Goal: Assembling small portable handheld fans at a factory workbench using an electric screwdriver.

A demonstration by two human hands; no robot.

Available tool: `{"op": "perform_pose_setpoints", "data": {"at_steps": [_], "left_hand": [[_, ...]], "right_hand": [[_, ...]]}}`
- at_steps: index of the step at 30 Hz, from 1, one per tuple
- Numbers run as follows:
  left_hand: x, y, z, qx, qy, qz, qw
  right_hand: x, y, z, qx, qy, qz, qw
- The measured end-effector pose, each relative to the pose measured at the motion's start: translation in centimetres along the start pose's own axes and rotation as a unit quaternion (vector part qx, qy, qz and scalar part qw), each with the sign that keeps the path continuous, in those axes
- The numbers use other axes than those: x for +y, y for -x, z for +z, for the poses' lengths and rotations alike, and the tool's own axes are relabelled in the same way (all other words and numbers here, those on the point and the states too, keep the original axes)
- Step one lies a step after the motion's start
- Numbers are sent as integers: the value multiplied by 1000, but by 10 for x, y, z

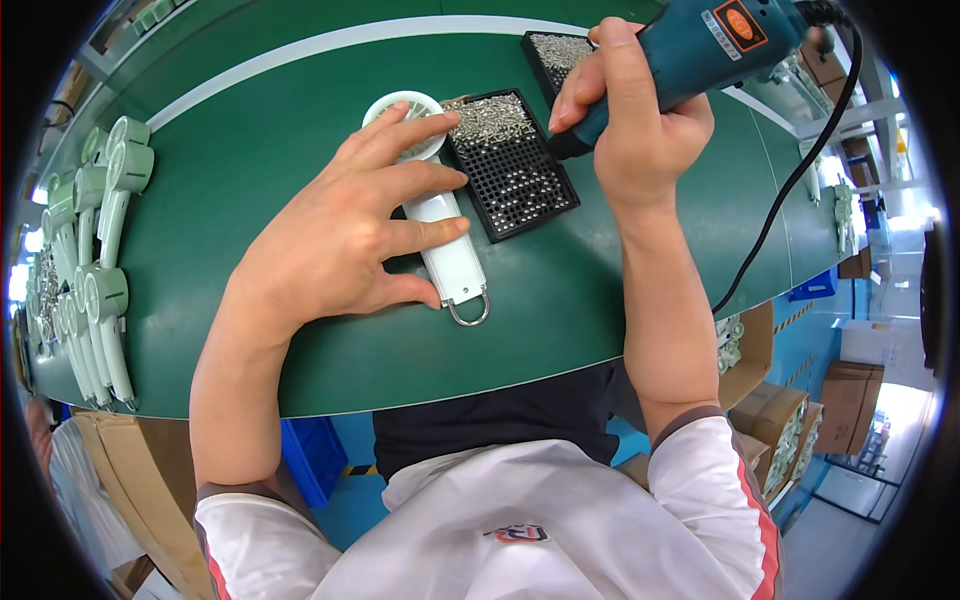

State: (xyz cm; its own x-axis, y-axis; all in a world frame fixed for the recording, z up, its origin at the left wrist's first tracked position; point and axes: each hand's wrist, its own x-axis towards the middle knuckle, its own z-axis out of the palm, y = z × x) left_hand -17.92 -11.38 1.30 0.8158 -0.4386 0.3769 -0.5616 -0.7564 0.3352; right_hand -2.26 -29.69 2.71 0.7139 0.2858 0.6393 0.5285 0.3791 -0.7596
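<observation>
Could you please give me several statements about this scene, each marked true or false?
1. The bare right hand grips a teal, rounded power tool. True.
2. The bare left hand rests on a white, round-headed plastic device. True.
3. Small silvery metal pieces lie in the nearer black rectangular tray. True.
4. That tray lies left of the device. False: it lies to its right.
5. The curved silvery metal loop is at the device's round head. False: it is at the narrow end.

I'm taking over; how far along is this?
Done: screws sit in tray holes. In hand: the left hand holds a white fan-like unit; the right hand holds a teal driver by the tray. Remaining: apparently fastening, since the driver's off the unit.
</observation>
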Motion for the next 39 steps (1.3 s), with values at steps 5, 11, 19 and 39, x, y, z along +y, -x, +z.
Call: {"op": "perform_pose_setpoints", "data": {"at_steps": [5,11,19,39], "left_hand": [[0,3,2,11,4,-3,1000],[1,5,4,22,10,-8,1000],[-4,8,5,30,1,12,999],[-7,12,10,46,-13,30,998]], "right_hand": [[2,2,-3,23,-21,20,999],[-6,4,0,42,-30,27,998],[-45,11,-1,-20,-213,55,975],[-63,62,25,-214,-172,75,959]]}}
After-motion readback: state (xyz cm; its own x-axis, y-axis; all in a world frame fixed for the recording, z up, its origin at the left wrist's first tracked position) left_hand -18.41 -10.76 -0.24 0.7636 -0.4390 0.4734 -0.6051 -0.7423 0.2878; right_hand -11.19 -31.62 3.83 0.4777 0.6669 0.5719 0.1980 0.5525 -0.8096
